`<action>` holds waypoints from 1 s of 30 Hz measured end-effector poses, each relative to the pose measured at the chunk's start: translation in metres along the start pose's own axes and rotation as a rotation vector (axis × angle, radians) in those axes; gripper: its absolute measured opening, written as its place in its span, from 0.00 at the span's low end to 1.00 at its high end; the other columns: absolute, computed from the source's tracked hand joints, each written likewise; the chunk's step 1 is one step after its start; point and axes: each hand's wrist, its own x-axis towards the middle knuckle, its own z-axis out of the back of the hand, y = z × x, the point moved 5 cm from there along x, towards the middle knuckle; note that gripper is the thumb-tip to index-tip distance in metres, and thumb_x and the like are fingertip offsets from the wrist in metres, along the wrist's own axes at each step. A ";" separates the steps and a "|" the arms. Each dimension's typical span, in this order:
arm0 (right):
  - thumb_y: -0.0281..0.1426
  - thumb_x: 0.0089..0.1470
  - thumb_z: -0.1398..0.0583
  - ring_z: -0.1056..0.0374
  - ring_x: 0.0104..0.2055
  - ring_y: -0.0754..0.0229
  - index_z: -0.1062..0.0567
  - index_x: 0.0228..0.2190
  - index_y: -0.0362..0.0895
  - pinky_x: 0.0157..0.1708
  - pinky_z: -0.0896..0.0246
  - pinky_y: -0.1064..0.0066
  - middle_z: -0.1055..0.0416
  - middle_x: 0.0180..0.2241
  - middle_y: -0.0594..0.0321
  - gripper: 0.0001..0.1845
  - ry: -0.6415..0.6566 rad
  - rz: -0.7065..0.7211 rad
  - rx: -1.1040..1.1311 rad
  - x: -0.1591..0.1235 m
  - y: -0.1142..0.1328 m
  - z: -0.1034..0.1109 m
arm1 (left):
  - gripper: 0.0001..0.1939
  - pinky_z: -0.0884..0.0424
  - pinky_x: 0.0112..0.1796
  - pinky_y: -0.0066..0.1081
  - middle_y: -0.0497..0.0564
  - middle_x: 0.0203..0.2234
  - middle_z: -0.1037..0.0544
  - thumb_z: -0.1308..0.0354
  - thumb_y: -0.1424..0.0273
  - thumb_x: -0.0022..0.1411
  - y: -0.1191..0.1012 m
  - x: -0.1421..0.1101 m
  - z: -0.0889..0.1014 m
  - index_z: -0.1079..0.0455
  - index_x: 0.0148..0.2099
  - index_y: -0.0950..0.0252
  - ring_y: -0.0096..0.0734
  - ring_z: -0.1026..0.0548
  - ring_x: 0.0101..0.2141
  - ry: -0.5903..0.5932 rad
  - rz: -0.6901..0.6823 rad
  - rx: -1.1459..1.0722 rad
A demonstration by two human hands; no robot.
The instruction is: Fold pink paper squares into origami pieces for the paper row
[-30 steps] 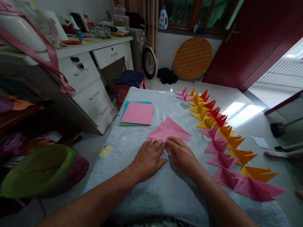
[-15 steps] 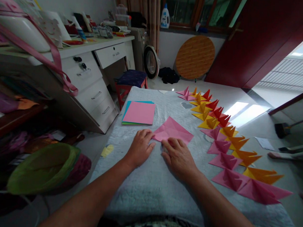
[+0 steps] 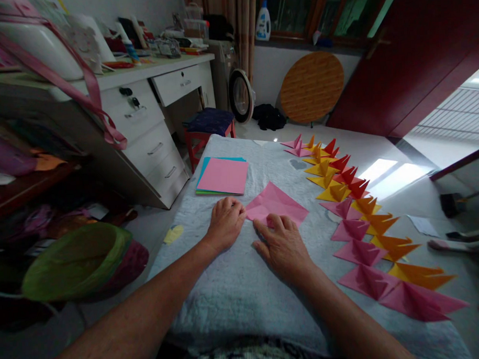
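A creased sheet of pink origami paper [image 3: 277,200] lies on the cloth-covered table in front of me. My left hand [image 3: 227,219] is closed at its left corner, fingers and thumb drawn together on the tip. Along the near edge rests my right hand [image 3: 281,242], its index finger stretched out, thumb apart and the other fingers slightly bent over the paper. A stack of square paper [image 3: 222,176], pink on top with blue and green below, sits just beyond my left hand. Folded paper cranes [image 3: 359,252] in pink, yellow, orange and red stand in rows on the right.
The table has a pale blue cloth [image 3: 243,300]. To the left are a green-lined bin [image 3: 75,258] and a white desk with drawers [image 3: 154,148]. A red stool [image 3: 209,123] stands beyond the table, near an open washing machine door [image 3: 240,96].
My left thumb has closed in toward the fingers at the paper's left corner. My right index finger has shifted slightly along the near edge. The whole view has tilted a little.
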 end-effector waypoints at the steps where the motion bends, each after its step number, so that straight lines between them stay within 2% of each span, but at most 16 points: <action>1: 0.47 0.62 0.43 0.41 0.51 0.45 0.32 0.58 0.54 0.51 0.45 0.55 0.34 0.52 0.53 0.26 0.017 0.007 -0.014 0.001 0.001 0.000 | 0.08 0.37 0.52 0.40 0.53 0.46 0.28 0.48 0.67 0.69 0.000 0.001 0.000 0.28 0.41 0.62 0.41 0.33 0.49 0.016 0.014 -0.004; 6: 0.49 0.62 0.45 0.41 0.51 0.45 0.35 0.61 0.56 0.49 0.47 0.56 0.34 0.52 0.52 0.28 0.090 0.036 -0.050 0.007 0.002 0.003 | 0.07 0.39 0.52 0.39 0.51 0.47 0.28 0.46 0.67 0.67 -0.003 0.006 0.004 0.27 0.40 0.61 0.41 0.34 0.50 0.115 0.094 -0.045; 9: 0.50 0.63 0.46 0.41 0.51 0.44 0.34 0.61 0.56 0.49 0.47 0.56 0.34 0.52 0.52 0.28 0.093 0.038 -0.058 0.009 0.003 0.003 | 0.07 0.39 0.52 0.40 0.51 0.48 0.28 0.45 0.67 0.67 -0.004 0.007 0.006 0.26 0.40 0.61 0.42 0.34 0.51 0.127 0.125 -0.036; 23: 0.55 0.61 0.47 0.41 0.51 0.43 0.36 0.61 0.59 0.49 0.49 0.53 0.36 0.55 0.51 0.31 0.076 0.016 -0.085 0.010 0.005 -0.001 | 0.05 0.37 0.51 0.43 0.56 0.47 0.30 0.45 0.70 0.65 0.004 0.010 0.003 0.29 0.38 0.64 0.45 0.35 0.49 0.042 0.001 0.034; 30: 0.56 0.60 0.47 0.41 0.51 0.42 0.35 0.61 0.59 0.48 0.49 0.52 0.36 0.55 0.50 0.31 0.072 0.017 -0.104 0.010 0.009 0.000 | 0.05 0.35 0.49 0.43 0.56 0.42 0.30 0.46 0.70 0.65 0.019 0.012 0.002 0.30 0.36 0.64 0.45 0.34 0.46 -0.032 -0.028 0.028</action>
